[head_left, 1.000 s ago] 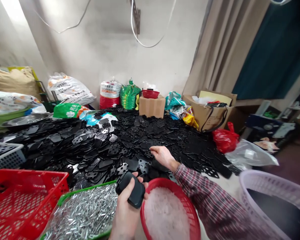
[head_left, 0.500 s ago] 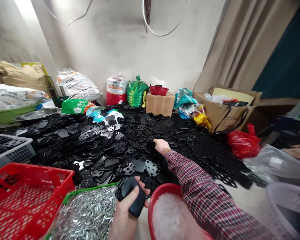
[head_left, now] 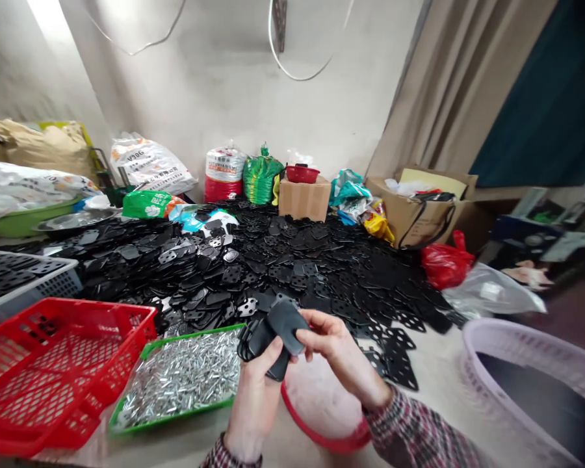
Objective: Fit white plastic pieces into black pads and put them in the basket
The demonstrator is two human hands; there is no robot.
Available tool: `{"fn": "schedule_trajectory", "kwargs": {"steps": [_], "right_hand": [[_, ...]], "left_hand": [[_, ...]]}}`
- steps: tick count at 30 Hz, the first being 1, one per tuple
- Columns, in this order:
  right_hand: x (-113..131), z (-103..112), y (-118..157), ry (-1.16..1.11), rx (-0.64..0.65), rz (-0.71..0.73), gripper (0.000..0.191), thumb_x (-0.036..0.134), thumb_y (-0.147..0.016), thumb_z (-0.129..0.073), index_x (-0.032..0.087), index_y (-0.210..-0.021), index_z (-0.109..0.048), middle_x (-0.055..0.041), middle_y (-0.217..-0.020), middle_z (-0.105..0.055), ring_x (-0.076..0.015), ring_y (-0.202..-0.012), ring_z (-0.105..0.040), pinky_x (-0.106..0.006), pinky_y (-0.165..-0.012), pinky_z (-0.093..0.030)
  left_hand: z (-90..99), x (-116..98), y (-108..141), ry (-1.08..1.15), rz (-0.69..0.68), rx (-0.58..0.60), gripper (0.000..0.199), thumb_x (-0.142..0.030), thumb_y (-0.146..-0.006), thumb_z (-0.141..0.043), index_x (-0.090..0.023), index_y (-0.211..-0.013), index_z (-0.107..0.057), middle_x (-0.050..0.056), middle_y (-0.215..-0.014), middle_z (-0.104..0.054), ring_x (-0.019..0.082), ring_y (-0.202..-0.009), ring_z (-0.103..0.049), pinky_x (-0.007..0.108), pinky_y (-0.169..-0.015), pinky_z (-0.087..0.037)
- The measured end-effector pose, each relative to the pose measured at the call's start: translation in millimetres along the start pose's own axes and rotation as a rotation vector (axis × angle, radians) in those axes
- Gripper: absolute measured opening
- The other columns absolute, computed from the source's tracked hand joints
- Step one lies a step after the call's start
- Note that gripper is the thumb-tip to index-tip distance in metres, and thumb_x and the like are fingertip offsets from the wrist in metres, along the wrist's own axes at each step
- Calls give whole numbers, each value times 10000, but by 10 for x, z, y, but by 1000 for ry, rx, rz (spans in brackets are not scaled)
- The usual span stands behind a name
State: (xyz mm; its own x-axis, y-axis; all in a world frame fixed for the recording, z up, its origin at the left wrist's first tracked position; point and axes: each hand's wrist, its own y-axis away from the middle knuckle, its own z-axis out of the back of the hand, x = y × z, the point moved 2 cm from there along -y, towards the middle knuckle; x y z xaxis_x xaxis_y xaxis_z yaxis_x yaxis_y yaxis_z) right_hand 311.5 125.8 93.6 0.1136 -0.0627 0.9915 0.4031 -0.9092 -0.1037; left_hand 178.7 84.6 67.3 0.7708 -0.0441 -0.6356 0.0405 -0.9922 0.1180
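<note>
A small stack of black plates (head_left: 262,338) is gripped in my left hand (head_left: 259,396), its thumb lying across the top. My right hand (head_left: 338,348) pinches one dark rounded plate (head_left: 287,325) between thumb and fingers, at the stack's right side and overlapping it. Beyond both hands spreads a wide heap of black plates (head_left: 292,253), some with holes. Below my right hand is a red basin (head_left: 336,445) of whitish contents, partly hidden. A green-rimmed tray (head_left: 170,421) full of small silvery metal pins lies left of my left hand.
At the left are a red plastic crate (head_left: 68,370) and a grey crate (head_left: 34,283) holding black plates. A pale purple basket (head_left: 511,416) stands at the right. Bags, a cardboard box (head_left: 305,200) and a red plastic bag (head_left: 447,263) border the heap.
My right hand has come back from the heap to the stack and now holds a plate. My left hand has moved slightly up and right. The view has shifted, showing more of the purple basket.
</note>
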Motion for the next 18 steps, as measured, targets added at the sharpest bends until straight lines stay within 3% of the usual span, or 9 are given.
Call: {"fn": "schedule_trajectory", "kwargs": {"steps": [2, 4, 7, 9, 13, 16, 18], "right_hand": [[-85, -60, 239, 102, -94, 11, 389, 282, -845, -633, 169, -1217, -622, -36, -824, -671, -138, -605, -608, -240, -503, -487], [-176, -101, 432, 355, -187, 108, 391, 291, -891, -567, 209, -1273, -593, -66, -922, -680, -162, -635, -631, -277, -525, -539], [-263, -172, 667, 782, -312, 337, 340, 263, -942, -460, 257, -1254, -595, -105, -1138, -646, -234, -939, -659, -377, -778, -596], [-273, -195, 770, 910, -335, 383, 316, 244, -951, -434, 258, -1214, -607, -107, -1174, -636, -253, -1080, -618, -426, -903, -559], [-179, -28, 810, 998, -197, 248, 302, 279, -985, -403, 234, -1156, -648, -72, -1037, -700, -202, -922, -671, -337, -829, -560], [-123, 273, 742, 1164, -147, -15, 312, 246, -970, -410, 207, -1041, -711, -60, -922, -741, -184, -805, -686, -285, -739, -526], [-127, 420, 699, 1261, -121, -116, 263, 191, -902, -484, 190, -893, -746, -79, -885, -750, -210, -807, -690, -297, -734, -500]], "left_hand": [[-29, 67, 116, -52, -1, 29, 274, -246, -773, -732, -161, -1034, -717, 68, -925, -717, 222, -873, -661, 353, -818, -536], [-31, 120, 234, -124, 4, 10, 214, -267, -756, -747, -154, -938, -741, 58, -861, -720, 218, -826, -661, 361, -825, -539], [-12, 180, 377, -221, -3, -40, 238, -285, -722, -778, -169, -928, -754, 61, -923, -737, 229, -888, -667, 364, -882, -529], [1, 213, 446, -249, -17, -36, 329, -261, -709, -791, -193, -1027, -740, 65, -1066, -729, 254, -1053, -640, 375, -968, -495], [39, 233, 547, -286, -17, 12, 343, -256, -727, -779, -182, -1057, -719, 74, -1055, -728, 276, -1083, -631, 401, -966, -499], [125, 179, 608, -270, 4, -10, 286, -269, -758, -751, -181, -1026, -701, 62, -993, -717, 245, -921, -668, 348, -774, -550], [210, 133, 640, -262, -38, -50, 222, -264, -776, -731, -184, -978, -689, 43, -946, -699, 190, -800, -650, 293, -665, -530]]}}
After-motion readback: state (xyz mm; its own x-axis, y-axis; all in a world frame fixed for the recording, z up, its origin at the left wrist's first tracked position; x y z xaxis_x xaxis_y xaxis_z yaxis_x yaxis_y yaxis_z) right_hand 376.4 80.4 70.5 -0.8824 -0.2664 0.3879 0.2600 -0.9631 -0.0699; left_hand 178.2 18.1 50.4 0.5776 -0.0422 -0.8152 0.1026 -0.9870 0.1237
